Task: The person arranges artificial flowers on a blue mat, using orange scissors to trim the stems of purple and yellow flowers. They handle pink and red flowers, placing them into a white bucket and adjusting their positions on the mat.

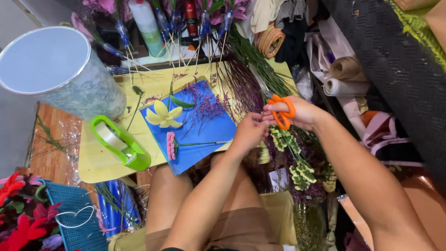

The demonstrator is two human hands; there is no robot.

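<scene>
One pair of orange scissors is grasped by the right hand. One stem, just left of it, is pinched by the left hand. Two flowers lie further left.

A small yellow table is used as the work surface, with a wooden floor seen under its left side. A blue sheet is laid on it at an angle, and a yellow flower, a pink flower on a green stem and some purple sprigs are spread over that. A green tape dispenser is parked at the left, a big grey bucket behind it.
</scene>
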